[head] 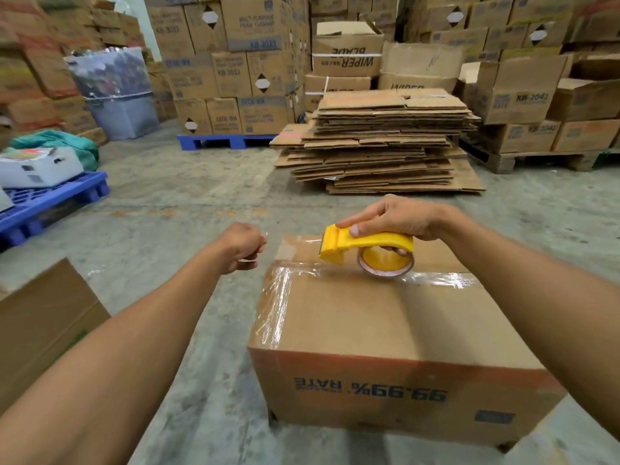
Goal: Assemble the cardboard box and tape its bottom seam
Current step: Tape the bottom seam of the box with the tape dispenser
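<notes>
A brown cardboard box [385,330] stands upside down on the floor in front of me, its print inverted. Clear tape [436,280] runs across its upturned bottom along the seam, and more tape wraps down the left edge. My right hand [396,218] grips a yellow tape dispenser [365,246] that rests on the box top near the far left end of the seam. My left hand [241,246] hovers just left of the box's far corner, fingers curled and pinching what looks like a thin strip of clear tape.
A tall pile of flattened cartons [385,146] lies on the floor straight ahead. Stacked boxes on pallets fill the back and right. A blue pallet [50,203] sits at left, and another cardboard box [43,323] stands close at my left. Bare concrete floor lies between.
</notes>
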### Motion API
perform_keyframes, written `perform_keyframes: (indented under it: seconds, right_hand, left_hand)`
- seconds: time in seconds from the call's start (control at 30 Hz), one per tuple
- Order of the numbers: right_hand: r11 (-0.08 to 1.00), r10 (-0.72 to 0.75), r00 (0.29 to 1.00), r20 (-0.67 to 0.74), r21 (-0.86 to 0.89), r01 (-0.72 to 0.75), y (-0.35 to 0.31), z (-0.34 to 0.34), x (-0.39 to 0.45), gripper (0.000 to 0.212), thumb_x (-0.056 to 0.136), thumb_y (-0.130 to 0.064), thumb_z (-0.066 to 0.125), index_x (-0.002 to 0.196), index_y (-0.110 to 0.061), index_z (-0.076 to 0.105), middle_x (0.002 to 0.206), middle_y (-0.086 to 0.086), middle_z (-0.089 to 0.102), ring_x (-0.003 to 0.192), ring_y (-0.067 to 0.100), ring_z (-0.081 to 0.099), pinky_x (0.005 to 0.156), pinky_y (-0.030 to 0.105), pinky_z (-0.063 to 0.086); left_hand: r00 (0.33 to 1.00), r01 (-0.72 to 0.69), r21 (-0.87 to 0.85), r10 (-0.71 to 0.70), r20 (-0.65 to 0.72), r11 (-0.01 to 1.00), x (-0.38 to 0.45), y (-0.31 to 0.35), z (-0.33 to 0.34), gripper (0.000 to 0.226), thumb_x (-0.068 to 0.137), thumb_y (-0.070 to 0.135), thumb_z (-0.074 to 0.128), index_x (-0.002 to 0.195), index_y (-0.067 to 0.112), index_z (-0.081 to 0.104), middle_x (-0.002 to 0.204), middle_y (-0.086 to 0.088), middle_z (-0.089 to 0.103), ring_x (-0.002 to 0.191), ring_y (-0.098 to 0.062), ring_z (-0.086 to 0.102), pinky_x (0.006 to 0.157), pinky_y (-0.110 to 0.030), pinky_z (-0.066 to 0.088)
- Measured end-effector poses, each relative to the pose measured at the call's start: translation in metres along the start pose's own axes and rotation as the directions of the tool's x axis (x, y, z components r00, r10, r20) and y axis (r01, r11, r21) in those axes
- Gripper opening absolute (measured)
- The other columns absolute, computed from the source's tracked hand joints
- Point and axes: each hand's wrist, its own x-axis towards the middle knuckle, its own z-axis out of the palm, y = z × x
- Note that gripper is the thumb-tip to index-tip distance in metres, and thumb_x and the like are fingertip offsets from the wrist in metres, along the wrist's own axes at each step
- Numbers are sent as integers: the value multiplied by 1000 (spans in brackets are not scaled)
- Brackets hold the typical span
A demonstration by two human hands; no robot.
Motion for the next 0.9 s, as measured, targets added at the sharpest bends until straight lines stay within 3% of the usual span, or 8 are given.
perform_keyframes:
  seconds: [0.17, 0.43, 0.63, 0.9]
  right_hand:
    - [996, 45, 999, 25, -74, -43, 6, 8, 34, 33, 81, -38, 75, 114, -35, 74, 104, -16, 74, 92, 7, 65, 72, 20, 51]
    - [988, 73, 992, 100, -142, -59, 20, 24, 48, 32, 78, -44, 75, 110, -42, 74, 118, -19, 68, 108, 9, 61, 83, 23, 50]
    - [984, 92, 987, 132, -162, -70, 22, 24, 56, 32, 80, -42, 75, 112, -40, 74, 119, -21, 67, 108, 10, 60, 81, 22, 50]
    - [981, 97, 987, 132, -177, -73, 26, 24, 63, 31, 77, -44, 76, 108, -41, 75, 114, -21, 70, 107, 9, 62, 79, 21, 50]
  left_hand:
    - [998, -22, -35, 21, -52, 999, 14, -35, 1, 18, 99, 15, 51, 81, 17, 48, 71, -4, 49, 58, -13, 41, 62, -32, 53]
    - [999, 39, -57, -39, -3, 998, 23, -72, 7, 10, 99, 13, 50, 89, 13, 51, 74, -4, 47, 61, -12, 40, 67, -36, 57]
    - [996, 89, -97, -86, 34, 991, 28, -86, 11, 11, 98, 11, 48, 89, 15, 54, 72, -1, 47, 59, -11, 38, 46, -24, 52]
    - [977, 192, -206, -166, 134, 960, 28, -97, 17, 7, 98, 19, 51, 91, 20, 52, 67, 3, 46, 51, -9, 35, 39, -20, 40]
